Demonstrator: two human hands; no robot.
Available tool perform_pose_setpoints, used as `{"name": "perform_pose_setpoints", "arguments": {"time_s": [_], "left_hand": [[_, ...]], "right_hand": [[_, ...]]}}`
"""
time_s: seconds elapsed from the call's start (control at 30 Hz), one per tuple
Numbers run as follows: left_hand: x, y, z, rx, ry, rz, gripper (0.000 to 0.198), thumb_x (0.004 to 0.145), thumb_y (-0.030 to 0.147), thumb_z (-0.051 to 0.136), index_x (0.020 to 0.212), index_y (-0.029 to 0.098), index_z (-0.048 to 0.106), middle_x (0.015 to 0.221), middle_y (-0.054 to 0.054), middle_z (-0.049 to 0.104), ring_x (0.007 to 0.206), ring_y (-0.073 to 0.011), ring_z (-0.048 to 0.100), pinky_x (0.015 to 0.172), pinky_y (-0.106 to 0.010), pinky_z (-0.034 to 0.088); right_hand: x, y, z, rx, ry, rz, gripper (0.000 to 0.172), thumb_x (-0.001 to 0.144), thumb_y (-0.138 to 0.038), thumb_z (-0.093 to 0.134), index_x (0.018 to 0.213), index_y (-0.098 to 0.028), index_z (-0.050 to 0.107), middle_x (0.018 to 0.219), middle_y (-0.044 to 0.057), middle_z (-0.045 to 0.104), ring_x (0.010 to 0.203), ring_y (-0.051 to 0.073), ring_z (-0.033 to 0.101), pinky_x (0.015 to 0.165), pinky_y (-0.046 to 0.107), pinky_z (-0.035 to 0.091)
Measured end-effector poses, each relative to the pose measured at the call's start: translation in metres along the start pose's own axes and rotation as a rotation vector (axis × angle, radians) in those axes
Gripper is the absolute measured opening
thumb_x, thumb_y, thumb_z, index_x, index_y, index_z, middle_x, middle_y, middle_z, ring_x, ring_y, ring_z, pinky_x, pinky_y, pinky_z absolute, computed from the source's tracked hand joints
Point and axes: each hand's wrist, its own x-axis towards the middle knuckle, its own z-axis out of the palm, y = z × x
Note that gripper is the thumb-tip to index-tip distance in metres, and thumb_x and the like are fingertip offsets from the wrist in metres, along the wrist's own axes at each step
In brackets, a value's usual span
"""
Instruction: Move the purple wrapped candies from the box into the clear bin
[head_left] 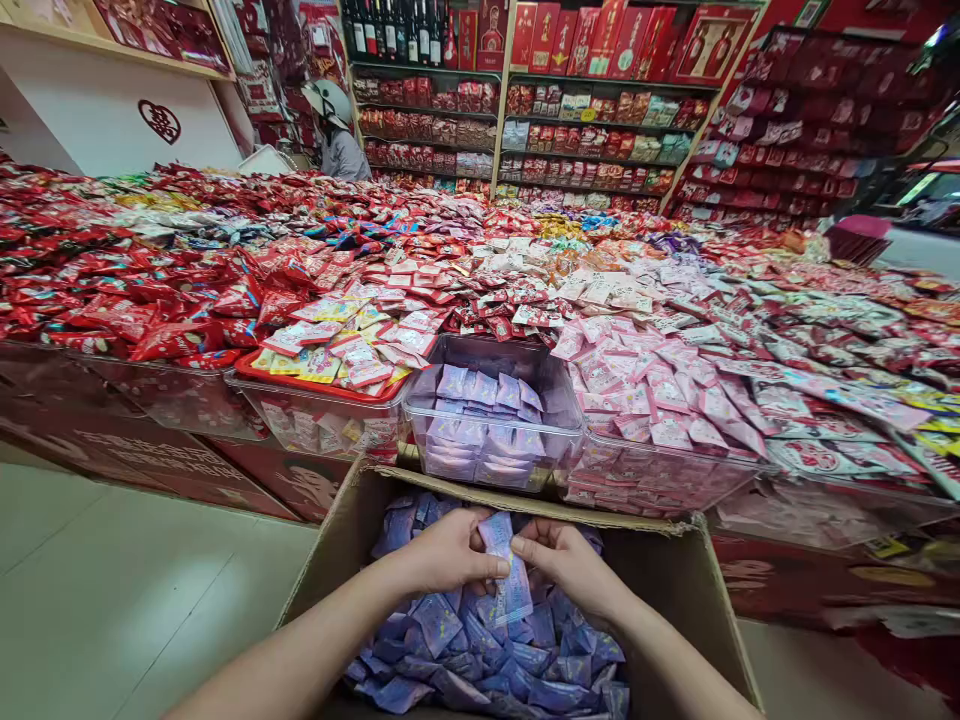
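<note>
Left hand (450, 553): pinches a purple packet (508, 585) by one side.
Right hand (568, 565): pinches the same packet from the other side.
Packet spot: up over a cardboard box (679, 590) full of more packets (480, 650).
Clear bin (491, 445): just past the box's far edge, at the front edge of the desk (172, 480), with purple packets (484, 420) inside.

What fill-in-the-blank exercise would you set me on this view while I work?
The left hand and right hand hold a small packet above a ____ box.
The clear plastic bin beside the bin of lilac packets has a ____ rim.
A person near the far shelves wears a ____.

Missing words: cardboard; red; helmet.
</note>
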Motion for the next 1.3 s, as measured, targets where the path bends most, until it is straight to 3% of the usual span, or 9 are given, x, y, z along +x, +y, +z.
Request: {"name": "perform_pose_setpoints", "arguments": {"time_s": [0.27, 0.4, 0.57, 0.67, 0.77, 0.83, 0.93, 1.03, 1.3], "left_hand": [[-0.002, 0.004, 0.000, -0.067, -0.030, 0.007, 0.039, 0.058, 0.035, 0.069, 0.086, 0.014, 0.052, 0.067, 0.003, 0.055, 0.055, -0.0094, 0.049, 0.052, -0.024, 0.044], [-0.003, 0.005, 0.001, -0.083, -0.040, -0.018, 0.040, 0.057, 0.037, 0.069, 0.085, 0.013, 0.053, 0.065, 0.002, 0.057, 0.052, -0.0097, 0.050, 0.052, -0.024, 0.043], [-0.004, 0.009, 0.001, -0.127, -0.001, -0.093, 0.033, 0.067, 0.045, 0.057, 0.076, 0.014, 0.052, 0.055, 0.002, 0.057, 0.044, -0.0095, 0.049, 0.048, -0.023, 0.038], [-0.004, 0.011, 0.001, -0.185, 0.054, -0.122, 0.020, 0.064, 0.034, 0.057, 0.067, 0.015, 0.051, 0.056, 0.003, 0.058, 0.046, -0.0095, 0.051, 0.051, -0.022, 0.039], [-0.005, 0.011, 0.001, -0.240, 0.053, -0.168, 0.013, 0.057, 0.025, 0.056, 0.064, 0.017, 0.049, 0.052, 0.003, 0.060, 0.039, -0.0104, 0.051, 0.050, -0.025, 0.042], [-0.005, 0.011, 0.002, -0.264, 0.008, -0.219, 0.017, 0.059, 0.032, 0.053, 0.065, 0.017, 0.052, 0.043, 0.003, 0.056, 0.032, -0.0111, 0.047, 0.047, -0.029, 0.043], [-0.006, 0.014, 0.004, -0.287, -0.017, -0.299, 0.046, 0.064, 0.059, 0.045, 0.066, 0.015, 0.057, 0.034, 0.002, 0.048, 0.028, -0.0132, 0.045, 0.044, -0.032, 0.044], [-0.008, 0.021, 0.007, -0.287, -0.017, -0.249, 0.053, 0.060, 0.065, 0.051, 0.065, 0.013, 0.057, 0.038, 0.003, 0.048, 0.032, -0.0127, 0.048, 0.045, -0.030, 0.045], [-0.010, 0.029, 0.010, -0.265, 0.161, -0.111, 0.020, 0.065, 0.032, 0.059, 0.064, 0.012, 0.054, 0.057, 0.002, 0.059, 0.030, -0.0046, 0.045, 0.029, -0.014, 0.031]], "right_hand": [[-0.009, -0.008, -0.005, -0.020, -0.229, 0.052, 0.047, 0.055, -0.030, 0.072, 0.094, -0.017, 0.050, 0.073, 0.000, 0.057, 0.061, 0.011, 0.051, 0.045, 0.019, 0.040], [-0.010, -0.008, -0.007, -0.034, -0.326, 0.092, 0.046, 0.054, -0.030, 0.073, 0.092, -0.017, 0.050, 0.061, -0.005, 0.052, 0.051, 0.008, 0.046, 0.043, 0.020, 0.042], [-0.016, -0.017, -0.018, -0.254, -0.332, 0.032, 0.031, 0.055, -0.031, 0.072, 0.075, -0.014, 0.054, 0.056, -0.005, 0.052, 0.046, 0.006, 0.040, 0.042, 0.016, 0.031], [-0.024, -0.027, -0.025, -0.371, -0.256, -0.114, 0.023, 0.062, -0.031, 0.068, 0.072, -0.015, 0.056, 0.062, -0.003, 0.054, 0.055, 0.009, 0.045, 0.049, 0.018, 0.033], [-0.030, -0.033, -0.024, -0.546, -0.029, -0.324, 0.016, 0.070, -0.031, 0.061, 0.076, -0.018, 0.056, 0.070, 0.000, 0.056, 0.065, 0.013, 0.050, 0.060, 0.022, 0.039], [-0.030, -0.031, -0.019, -0.660, 0.044, -0.464, 0.010, 0.074, -0.028, 0.056, 0.080, -0.020, 0.055, 0.076, 0.002, 0.059, 0.071, 0.015, 0.053, 0.065, 0.023, 0.041], [-0.024, -0.022, -0.011, -0.754, 0.017, -0.773, 0.009, 0.078, -0.022, 0.047, 0.086, -0.023, 0.051, 0.086, 0.005, 0.062, 0.079, 0.016, 0.056, 0.071, 0.025, 0.042], [-0.017, -0.015, -0.007, -0.791, 0.039, -1.080, 0.013, 0.080, -0.021, 0.040, 0.092, -0.022, 0.046, 0.087, 0.007, 0.061, 0.080, 0.017, 0.055, 0.071, 0.027, 0.043], [-0.027, -0.020, -0.011, -0.958, 0.140, -1.122, 0.034, 0.078, -0.005, 0.039, 0.108, -0.018, 0.046, 0.112, 0.014, 0.052, 0.108, 0.022, 0.044, 0.088, 0.037, 0.040]]}}
